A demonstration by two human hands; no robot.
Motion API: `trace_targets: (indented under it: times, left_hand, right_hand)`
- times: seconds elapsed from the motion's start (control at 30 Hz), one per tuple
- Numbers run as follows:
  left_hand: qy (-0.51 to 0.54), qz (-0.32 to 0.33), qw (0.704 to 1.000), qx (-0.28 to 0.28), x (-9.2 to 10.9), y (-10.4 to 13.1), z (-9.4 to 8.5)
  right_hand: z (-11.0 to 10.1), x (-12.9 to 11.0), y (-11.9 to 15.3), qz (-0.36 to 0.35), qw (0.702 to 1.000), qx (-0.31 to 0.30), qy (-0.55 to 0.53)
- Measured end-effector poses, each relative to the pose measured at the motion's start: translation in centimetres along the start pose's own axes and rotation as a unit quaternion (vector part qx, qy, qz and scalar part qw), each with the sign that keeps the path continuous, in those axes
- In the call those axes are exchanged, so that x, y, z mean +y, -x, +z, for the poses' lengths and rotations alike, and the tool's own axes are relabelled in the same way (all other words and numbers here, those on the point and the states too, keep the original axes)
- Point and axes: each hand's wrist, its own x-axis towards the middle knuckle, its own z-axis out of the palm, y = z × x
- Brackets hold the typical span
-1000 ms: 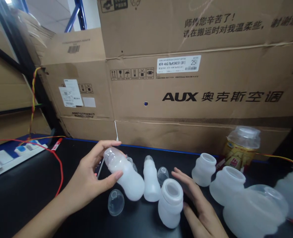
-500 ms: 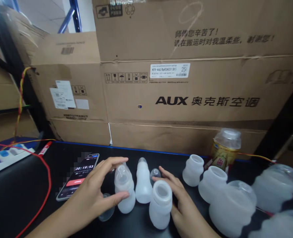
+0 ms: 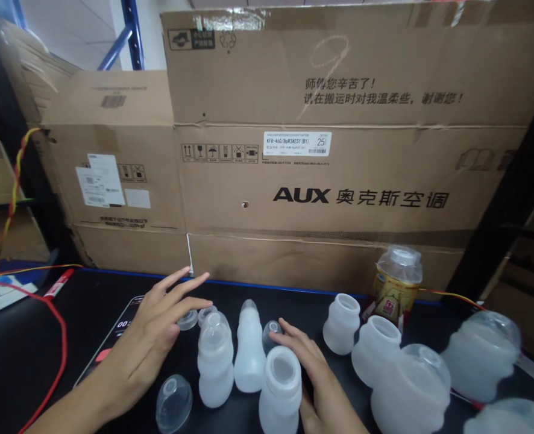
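Head view, left hand: the left hand (image 3: 152,337) hovers with fingers spread wide and holds nothing; its fingertips reach toward a small clear cap (image 3: 188,319) lying just beyond them.
Head view, nearest bottle: a capped white bottle (image 3: 215,358) stands upright just right of the left hand, apart from the palm, long axis vertical. It lies to the right of the left hand's fingers and slightly nearer the front edge of the desk (image 3: 32,355).
Head view, right hand: the right hand (image 3: 314,377) is flat and open, gripping nothing, fingers pointing toward the back edge; it rests beside an open-necked bottle (image 3: 280,392) and may be touching its side, which I cannot tell.
Head view, between the hands: a slimmer bottle (image 3: 249,349) stands upright, with a clear dome cap (image 3: 271,334) just behind the right fingertips.
Head view, which hand is nearer: the left hand is closer to the capped bottle, the right to the open-necked one.
Head view, front of desk: a loose dome lid (image 3: 173,402) lies near the left wrist.
Head view, left side: a phone (image 3: 113,343) lies partly under the left hand; a red cable (image 3: 59,355) curves past it.
Head view, right side: more open white bottles (image 3: 342,322) and a gold can (image 3: 391,298) stand near the back edge, before a cardboard box (image 3: 339,193).
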Motion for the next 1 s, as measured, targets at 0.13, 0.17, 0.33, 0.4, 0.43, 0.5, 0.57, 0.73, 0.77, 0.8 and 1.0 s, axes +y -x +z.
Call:
trace_targets:
  times: [0.13, 0.17, 0.33, 0.4, 0.43, 0.5, 0.57, 0.73, 0.77, 0.8, 1.0]
  left_hand:
    - [-0.049, -0.003, 0.998, -0.048, 0.2, 0.2, 0.3]
    - [-0.068, 0.009, 0.996, -0.058, 0.3, 0.2, 0.3]
    - [-0.130, 0.030, 0.984, -0.119, -0.6, 0.0, 0.2]
    - [-0.134, 0.027, 0.980, -0.144, -1.2, 0.0, 0.2]
    - [-0.134, 0.027, 0.979, -0.153, -1.5, 0.0, 0.3]
    - [-0.136, 0.025, 0.977, -0.165, -1.8, 0.0, 0.3]
    - [-0.137, 0.020, 0.976, -0.170, -1.7, -0.2, 0.2]
    - [-0.129, 0.003, 0.977, -0.168, -1.2, -0.8, 0.5]
    - [-0.126, 0.000, 0.978, -0.164, -1.2, -1.0, 0.7]
    - [-0.124, -0.002, 0.979, -0.161, -1.2, -1.0, 0.9]
    - [-0.117, -0.001, 0.981, -0.154, -2.0, -0.9, 2.3]
  right_hand:
    - [0.2, 0.2, 0.3, 0.002, 1.000, 0.013, -0.011]
    - [0.2, 0.2, 0.4, 0.002, 1.000, 0.015, -0.015]
    - [0.1, 0.3, 0.7, 0.000, 0.999, 0.022, -0.028]
    - [0.0, 0.5, 0.7, -0.002, 0.999, 0.015, -0.029]
    - [-0.1, 0.6, 0.7, -0.001, 1.000, 0.006, -0.027]
    - [-0.2, 0.9, 0.8, 0.006, 1.000, -0.017, -0.023]
    - [-0.1, 1.0, 0.8, 0.010, 1.000, -0.018, -0.024]
    - [0.3, 0.6, 1.0, 0.023, 0.999, 0.020, -0.035]
    - [0.3, 0.4, 1.0, 0.035, 0.998, 0.015, -0.041]
    - [0.2, 0.2, 1.1, 0.048, 0.998, 0.008, -0.047]
    - [-0.2, -0.4, 1.2, 0.072, 0.996, 0.004, -0.061]
